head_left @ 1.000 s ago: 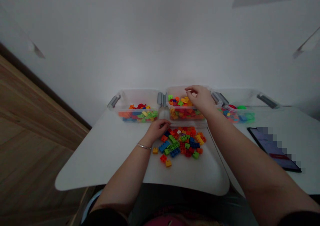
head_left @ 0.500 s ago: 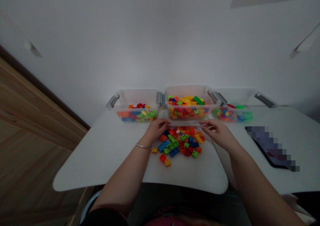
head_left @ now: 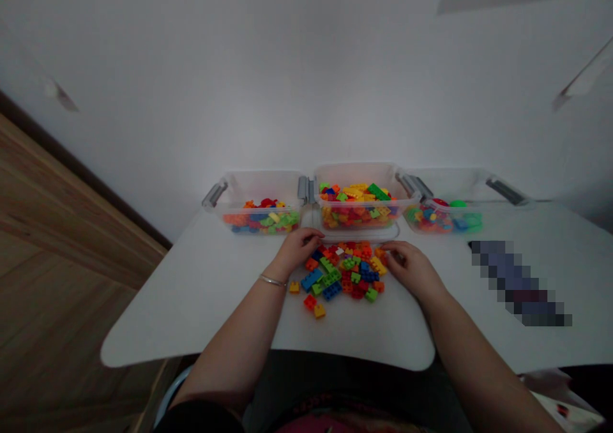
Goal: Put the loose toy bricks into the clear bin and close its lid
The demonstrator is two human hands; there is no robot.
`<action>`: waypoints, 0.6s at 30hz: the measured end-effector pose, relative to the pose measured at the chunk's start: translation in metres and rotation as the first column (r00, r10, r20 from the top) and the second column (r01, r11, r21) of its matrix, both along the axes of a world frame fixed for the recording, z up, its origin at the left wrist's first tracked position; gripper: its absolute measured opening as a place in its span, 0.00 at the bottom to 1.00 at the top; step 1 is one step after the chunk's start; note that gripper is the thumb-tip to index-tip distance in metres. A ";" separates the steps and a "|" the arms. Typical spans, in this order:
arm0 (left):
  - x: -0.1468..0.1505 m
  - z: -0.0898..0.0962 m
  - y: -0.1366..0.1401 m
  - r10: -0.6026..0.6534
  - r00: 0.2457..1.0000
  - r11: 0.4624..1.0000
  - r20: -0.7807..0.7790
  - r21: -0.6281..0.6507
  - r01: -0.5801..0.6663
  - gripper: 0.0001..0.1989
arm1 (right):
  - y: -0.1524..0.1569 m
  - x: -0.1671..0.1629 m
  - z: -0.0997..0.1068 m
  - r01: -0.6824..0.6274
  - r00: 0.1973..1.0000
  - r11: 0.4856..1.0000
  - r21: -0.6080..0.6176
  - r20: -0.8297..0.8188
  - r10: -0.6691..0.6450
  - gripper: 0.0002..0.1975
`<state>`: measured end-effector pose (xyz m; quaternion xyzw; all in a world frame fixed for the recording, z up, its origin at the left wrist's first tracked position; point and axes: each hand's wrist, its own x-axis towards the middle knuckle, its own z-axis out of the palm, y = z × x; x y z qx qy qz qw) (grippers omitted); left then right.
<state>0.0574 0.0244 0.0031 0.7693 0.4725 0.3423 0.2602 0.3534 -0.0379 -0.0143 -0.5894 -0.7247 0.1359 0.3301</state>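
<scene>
A loose pile of coloured building bricks [head_left: 330, 276] lies on the white table between my hands. My left hand [head_left: 301, 249] rests at the far left edge of the pile, its fingers bent and slightly apart, with no brick visible in them. On the other side, my right hand [head_left: 410, 267] has curved fingers with a gap by the thumb. Its fingertips are against an orange brick [head_left: 380, 253] at the pile's right edge. A yellow brick [head_left: 294, 287] sits apart at the left, and a red-orange brick [head_left: 310, 302] and another yellow brick [head_left: 319, 311] lie in front.
Behind the pile stand three clear bins: a left bin [head_left: 263, 187], a middle bin [head_left: 357, 172] and a right bin [head_left: 462, 181], each holding coloured pieces. A clear lid [head_left: 357, 234] lies before the middle one. A blurred-out dark device [head_left: 520, 283] is at the right.
My right hand has come down from the lid's edge to the pile's right side, its fingers now more curled. The left hand stays almost where it was.
</scene>
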 end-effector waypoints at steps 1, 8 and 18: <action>0.000 0.000 0.000 0.001 1.000 1.000 0.000 -0.003 -0.001 0.12 | 0.000 0.000 0.000 0.014 1.000 1.000 0.021 -0.005 -0.014 0.13; -0.001 0.000 0.000 0.007 1.000 1.000 -0.013 0.015 -0.006 0.12 | -0.006 0.003 0.000 0.064 0.992 0.996 0.063 0.105 -0.071 0.16; 0.000 0.000 0.001 0.030 0.999 0.999 -0.029 0.020 -0.029 0.12 | -0.007 0.001 0.004 0.155 0.985 0.987 0.047 0.069 -0.158 0.13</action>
